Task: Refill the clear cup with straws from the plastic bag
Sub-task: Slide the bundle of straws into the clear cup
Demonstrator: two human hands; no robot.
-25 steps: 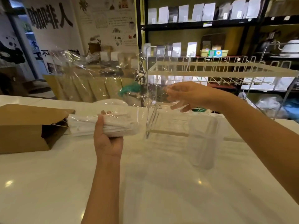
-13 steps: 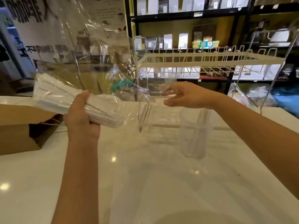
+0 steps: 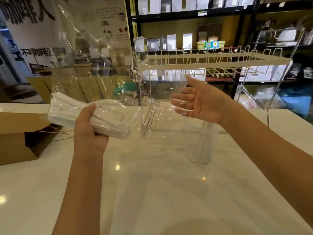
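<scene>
My left hand (image 3: 88, 131) grips a bundle of white paper-wrapped straws (image 3: 67, 112) through the clear plastic bag (image 3: 94, 68), holding it above the white counter. The bag's loose film billows up and spreads to the right. My right hand (image 3: 199, 102) is spread with fingers apart at the bag's open end, the film lying across the fingers. The clear cup (image 3: 201, 141) stands on the counter under my right wrist, with a few straws upright in it.
A brown cardboard box (image 3: 18, 134) lies on the counter at the left. A white wire rack (image 3: 213, 61) stands behind the cup. The white counter (image 3: 152, 192) stretches toward me. Dark shelves with pouches fill the background.
My right hand has let go of its pinch on the bag's edge and spread its fingers. The straw bundle in my left hand has dropped lower and moved right.
</scene>
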